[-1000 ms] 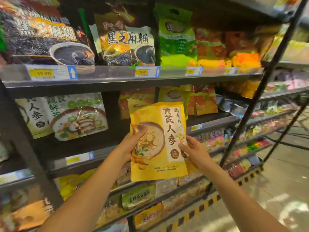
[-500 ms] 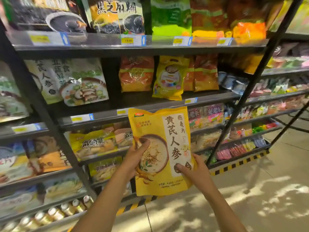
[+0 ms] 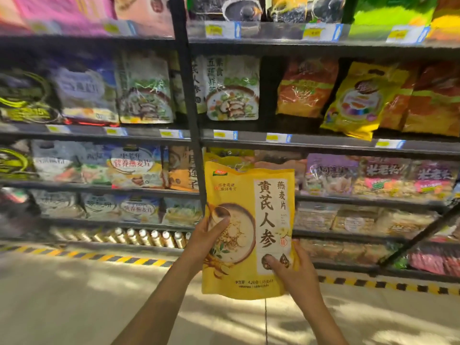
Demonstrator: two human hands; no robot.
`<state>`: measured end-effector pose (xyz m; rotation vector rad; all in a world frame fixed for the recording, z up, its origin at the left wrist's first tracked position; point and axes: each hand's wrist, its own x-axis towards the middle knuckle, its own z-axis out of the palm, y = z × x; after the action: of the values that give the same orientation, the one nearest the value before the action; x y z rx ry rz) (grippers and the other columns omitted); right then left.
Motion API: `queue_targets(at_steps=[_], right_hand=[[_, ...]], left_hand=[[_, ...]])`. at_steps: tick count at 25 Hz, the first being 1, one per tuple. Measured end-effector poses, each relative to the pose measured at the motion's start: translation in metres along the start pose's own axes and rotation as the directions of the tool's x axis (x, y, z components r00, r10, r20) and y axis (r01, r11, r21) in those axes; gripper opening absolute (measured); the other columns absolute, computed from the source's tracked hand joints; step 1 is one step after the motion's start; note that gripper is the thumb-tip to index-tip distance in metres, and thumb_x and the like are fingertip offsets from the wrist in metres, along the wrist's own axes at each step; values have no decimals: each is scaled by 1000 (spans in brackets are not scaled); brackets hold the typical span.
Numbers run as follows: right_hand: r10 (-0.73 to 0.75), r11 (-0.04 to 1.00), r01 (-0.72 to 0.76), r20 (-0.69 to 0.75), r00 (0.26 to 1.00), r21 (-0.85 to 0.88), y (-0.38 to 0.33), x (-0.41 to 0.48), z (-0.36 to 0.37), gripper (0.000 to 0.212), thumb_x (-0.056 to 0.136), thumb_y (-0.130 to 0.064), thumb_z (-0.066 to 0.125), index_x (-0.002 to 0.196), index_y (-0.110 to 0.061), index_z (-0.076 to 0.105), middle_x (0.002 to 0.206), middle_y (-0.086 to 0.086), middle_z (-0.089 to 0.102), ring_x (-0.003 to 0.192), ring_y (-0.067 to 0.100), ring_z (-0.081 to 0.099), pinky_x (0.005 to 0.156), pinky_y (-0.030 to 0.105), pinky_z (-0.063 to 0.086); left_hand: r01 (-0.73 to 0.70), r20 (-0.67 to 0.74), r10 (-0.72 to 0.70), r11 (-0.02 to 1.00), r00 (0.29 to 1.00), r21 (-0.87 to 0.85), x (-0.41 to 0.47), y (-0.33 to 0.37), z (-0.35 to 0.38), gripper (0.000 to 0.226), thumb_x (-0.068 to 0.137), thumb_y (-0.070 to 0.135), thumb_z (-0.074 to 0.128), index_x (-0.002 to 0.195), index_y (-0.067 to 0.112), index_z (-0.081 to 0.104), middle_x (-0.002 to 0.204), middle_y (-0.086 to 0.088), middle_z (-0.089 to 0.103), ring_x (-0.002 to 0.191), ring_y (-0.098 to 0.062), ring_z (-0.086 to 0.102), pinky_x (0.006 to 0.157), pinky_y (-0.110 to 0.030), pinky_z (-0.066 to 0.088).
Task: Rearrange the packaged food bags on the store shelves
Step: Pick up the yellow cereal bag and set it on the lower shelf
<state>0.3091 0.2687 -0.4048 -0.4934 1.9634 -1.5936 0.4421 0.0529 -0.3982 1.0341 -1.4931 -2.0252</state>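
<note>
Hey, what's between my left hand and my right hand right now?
The yellow oatmeal bag, seen in the head view. The left hand grips its left edge, and the right hand holds its lower right corner.

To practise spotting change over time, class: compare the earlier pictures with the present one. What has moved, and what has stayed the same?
The yellow bag has come down from the upper shelves to in front of the lower ones, and the view has swung left past the black upright. Nothing was let go: the left hand and right hand grip its sides as before, front facing out.
</note>
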Motion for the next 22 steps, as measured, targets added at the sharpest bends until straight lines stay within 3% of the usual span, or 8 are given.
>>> queue_targets(at_steps=[4,6,9,13,16,22], right_hand=[[-45,997,53,119,992,-60,-5,-7,75,56,74,-34,92,121,-32,61,111,-15,71,93,-1,68,66,17,55],[-50,996,60,149,988,-65,-10,-11,113,57,74,-32,92,121,-34,60,110,-17,70,93,-1,67,69,23,56],[-59,994,77,210,976,-78,-19,-25,186,56,76,-30,91,122,-34,59,110,-18,69,93,-2,67,68,23,55],[-64,993,87,244,968,-83,-27,-46,282,46,78,-29,90,111,-40,60,108,-16,71,92,-1,67,66,19,53],[-84,991,107,243,967,-84,-33,-59,338,51,78,-32,89,120,-34,61,107,-18,71,92,-1,68,64,14,52],[-105,983,136,238,966,-120,-47,-62,403,59,74,-38,92,124,-32,63,113,-11,75,98,9,73,83,39,63]], left_hand=[[-43,-126,38,998,991,-42,-29,3,-82,49,79,54,86,122,36,72,119,1,80,112,-24,75,103,-53,57],[-56,-164,46,997,985,-61,-42,7,-121,50,81,52,85,124,32,71,119,-1,80,111,-25,76,103,-53,58],[-103,-199,87,992,976,-70,-62,16,-196,60,76,55,87,130,36,69,125,0,78,115,-25,75,103,-53,57],[-116,-208,86,984,974,-136,-86,25,-295,46,90,31,82,134,31,67,123,-1,79,113,-25,76,102,-50,58],[-121,-216,81,976,973,-179,-96,30,-349,53,88,28,79,138,32,63,123,-3,79,112,-28,76,100,-52,58],[-127,-173,90,968,981,-214,-97,40,-412,52,93,20,74,141,33,58,129,-6,76,116,-30,74,101,-52,58]])
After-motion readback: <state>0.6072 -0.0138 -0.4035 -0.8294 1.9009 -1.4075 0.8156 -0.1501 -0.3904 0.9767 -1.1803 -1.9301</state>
